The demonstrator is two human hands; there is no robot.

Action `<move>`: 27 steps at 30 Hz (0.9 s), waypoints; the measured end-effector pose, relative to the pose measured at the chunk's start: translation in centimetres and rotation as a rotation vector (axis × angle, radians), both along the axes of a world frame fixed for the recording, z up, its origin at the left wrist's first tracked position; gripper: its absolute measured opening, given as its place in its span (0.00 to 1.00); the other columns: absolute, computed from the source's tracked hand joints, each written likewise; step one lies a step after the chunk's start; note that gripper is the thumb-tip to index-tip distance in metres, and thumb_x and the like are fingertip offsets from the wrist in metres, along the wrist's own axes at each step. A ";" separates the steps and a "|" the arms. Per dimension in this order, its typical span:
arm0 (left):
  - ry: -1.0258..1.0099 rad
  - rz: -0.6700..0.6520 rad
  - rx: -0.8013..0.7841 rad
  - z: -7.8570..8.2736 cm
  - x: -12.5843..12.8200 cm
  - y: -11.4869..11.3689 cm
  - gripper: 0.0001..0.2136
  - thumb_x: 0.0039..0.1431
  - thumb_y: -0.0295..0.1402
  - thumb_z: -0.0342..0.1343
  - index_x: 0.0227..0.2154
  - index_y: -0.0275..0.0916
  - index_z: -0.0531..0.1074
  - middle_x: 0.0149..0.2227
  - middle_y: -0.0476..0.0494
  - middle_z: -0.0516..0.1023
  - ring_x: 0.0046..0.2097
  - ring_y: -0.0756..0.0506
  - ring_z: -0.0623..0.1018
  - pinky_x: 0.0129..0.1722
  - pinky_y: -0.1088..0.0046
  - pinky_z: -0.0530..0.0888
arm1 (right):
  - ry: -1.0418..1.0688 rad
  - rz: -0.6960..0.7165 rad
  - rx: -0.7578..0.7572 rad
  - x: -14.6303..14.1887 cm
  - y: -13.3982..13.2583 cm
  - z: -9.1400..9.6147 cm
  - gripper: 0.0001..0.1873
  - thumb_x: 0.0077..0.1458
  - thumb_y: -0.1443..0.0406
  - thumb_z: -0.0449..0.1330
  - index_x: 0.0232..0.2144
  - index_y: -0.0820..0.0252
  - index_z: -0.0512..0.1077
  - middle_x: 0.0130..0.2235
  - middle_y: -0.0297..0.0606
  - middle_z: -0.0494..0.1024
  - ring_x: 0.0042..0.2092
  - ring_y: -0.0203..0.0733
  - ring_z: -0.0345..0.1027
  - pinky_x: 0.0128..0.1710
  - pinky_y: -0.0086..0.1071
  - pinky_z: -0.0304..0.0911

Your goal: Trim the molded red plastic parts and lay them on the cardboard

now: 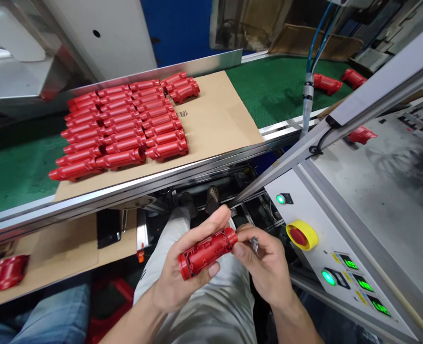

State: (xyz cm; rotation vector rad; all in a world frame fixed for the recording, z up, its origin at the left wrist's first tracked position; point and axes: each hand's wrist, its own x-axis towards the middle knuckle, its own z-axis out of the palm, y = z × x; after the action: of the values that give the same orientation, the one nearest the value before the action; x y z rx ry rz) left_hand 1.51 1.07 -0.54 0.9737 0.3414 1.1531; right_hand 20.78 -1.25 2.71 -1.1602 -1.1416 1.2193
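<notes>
Currently, the left hand (174,284) grips a red plastic housing (207,251), the right hand (265,267) pinching its end; similar red housings (125,143) lie in rows on cardboard (220,117).

A green conveyor belt (247,93) edged with metal rails (197,167) runs past a pale machine housing (114,33) and a deep-blue panel (182,28) — a cardboard-covered shelf (71,239) sits below at left. At right, a slanted metal post (386,83) rises above a gray control panel (326,229) — two round buttons (328,277) and digital readouts (363,283) glowing green.
</notes>
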 end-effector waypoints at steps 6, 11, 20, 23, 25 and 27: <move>0.080 -0.044 0.012 0.8 -0.1 0.6 0.29 0.68 0.26 0.67 0.69 0.52 0.72 0.78 0.42 0.65 0.78 0.34 0.63 0.78 0.54 0.65 | -0.006 -0.015 -0.057 0.8 -0.3 -0.4 0.07 0.66 0.57 0.71 0.40 0.53 0.84 0.36 0.35 0.79 0.37 0.38 0.70 0.37 0.30 0.66; 0.168 0.020 0.081 1.3 -0.2 1.3 0.27 0.68 0.25 0.66 0.66 0.52 0.75 0.72 0.41 0.74 0.76 0.35 0.67 0.77 0.54 0.66 | 0.264 -0.147 -0.345 2.8 -0.1 -1.1 0.20 0.61 0.50 0.73 0.52 0.49 0.82 0.35 0.33 0.71 0.35 0.38 0.65 0.32 0.29 0.65; 0.230 0.026 0.169 1.9 -0.1 1.5 0.29 0.68 0.20 0.63 0.67 0.52 0.74 0.71 0.42 0.74 0.77 0.36 0.66 0.79 0.56 0.63 | -0.219 0.011 -0.329 4.2 -1.7 -1.2 0.28 0.65 0.50 0.70 0.64 0.48 0.75 0.43 0.35 0.77 0.42 0.39 0.74 0.44 0.30 0.73; 0.255 0.025 0.174 2.0 0.0 1.5 0.29 0.69 0.20 0.63 0.68 0.53 0.73 0.70 0.42 0.74 0.77 0.36 0.66 0.79 0.55 0.63 | -0.250 -0.002 -0.315 3.8 -1.7 -0.8 0.26 0.66 0.51 0.69 0.62 0.48 0.77 0.43 0.35 0.79 0.43 0.40 0.75 0.44 0.29 0.73; 0.271 0.030 0.184 2.1 0.0 1.4 0.28 0.69 0.21 0.63 0.67 0.53 0.74 0.69 0.42 0.75 0.77 0.36 0.66 0.79 0.55 0.63 | -0.253 0.005 -0.304 3.7 -1.4 -0.8 0.25 0.66 0.51 0.69 0.62 0.48 0.77 0.44 0.35 0.80 0.43 0.40 0.76 0.44 0.29 0.73; 0.290 0.039 0.162 2.3 -0.1 1.1 0.27 0.69 0.22 0.63 0.66 0.53 0.74 0.67 0.41 0.75 0.76 0.36 0.68 0.77 0.56 0.66 | -0.240 0.043 -0.299 3.7 -1.1 -1.5 0.26 0.66 0.50 0.68 0.62 0.49 0.77 0.43 0.36 0.81 0.42 0.41 0.76 0.43 0.30 0.74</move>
State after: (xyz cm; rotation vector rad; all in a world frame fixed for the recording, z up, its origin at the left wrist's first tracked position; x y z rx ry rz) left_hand 1.44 2.15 1.73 1.2857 0.5064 1.0876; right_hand 24.45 -2.34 1.19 -1.5473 -1.1912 1.3422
